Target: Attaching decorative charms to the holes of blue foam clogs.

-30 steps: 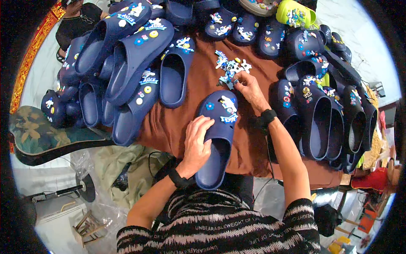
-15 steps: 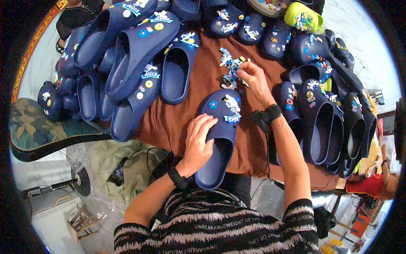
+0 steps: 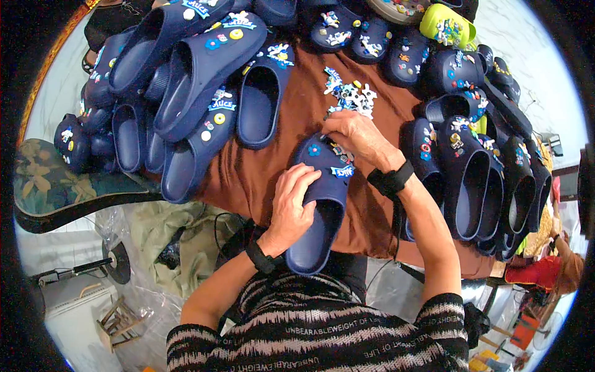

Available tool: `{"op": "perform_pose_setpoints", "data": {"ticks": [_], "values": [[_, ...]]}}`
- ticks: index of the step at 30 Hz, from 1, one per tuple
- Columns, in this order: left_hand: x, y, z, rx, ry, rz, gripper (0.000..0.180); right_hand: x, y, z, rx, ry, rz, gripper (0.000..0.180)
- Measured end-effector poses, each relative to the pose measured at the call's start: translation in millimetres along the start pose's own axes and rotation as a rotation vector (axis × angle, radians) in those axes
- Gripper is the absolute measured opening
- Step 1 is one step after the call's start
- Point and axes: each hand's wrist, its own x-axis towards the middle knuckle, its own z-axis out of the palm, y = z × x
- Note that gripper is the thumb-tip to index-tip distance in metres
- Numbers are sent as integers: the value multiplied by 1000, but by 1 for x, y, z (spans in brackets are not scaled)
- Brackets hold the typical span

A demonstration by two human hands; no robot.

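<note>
A navy blue clog [image 3: 312,245] lies at the front edge of the brown cloth, its toe pointing away from me. On its upper are a blue flower charm [image 3: 314,150], a blue-and-white banner charm [image 3: 341,172] and another charm partly covered by my right hand. My left hand [image 3: 291,199] grips the clog's left side, fingers over the upper and thumb by the opening. Above the toe, my right hand [image 3: 359,139] is pinched on a small dark shoe charm, mostly hidden by the fingers. Just beyond lies a pile of loose charms [image 3: 354,98], white, blue and yellow.
Decorated navy clogs [image 3: 211,68] are heaped on the left, and more clogs [image 3: 468,180] stand on the right. A lime green clog [image 3: 447,28] sits at the far right. Brown cloth [image 3: 238,180] covers the table. A patterned chair seat [image 3: 68,186] adjoins its left side.
My right hand has moved from the charm pile toward me and left, to the clog's toe, uncovering more of the pile. My left hand and the clog stay nearly still.
</note>
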Motion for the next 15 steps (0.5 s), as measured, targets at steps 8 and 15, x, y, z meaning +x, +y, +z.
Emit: {"op": "perform_pose_setpoints", "data": {"ticks": [8, 15], "values": [[0, 4, -3, 11, 2, 6, 49, -3, -12, -10, -163, -101, -32, 12], [60, -9, -41, -184, -95, 51, 20, -17, -8, -11, 16, -76, 66, 15]]}}
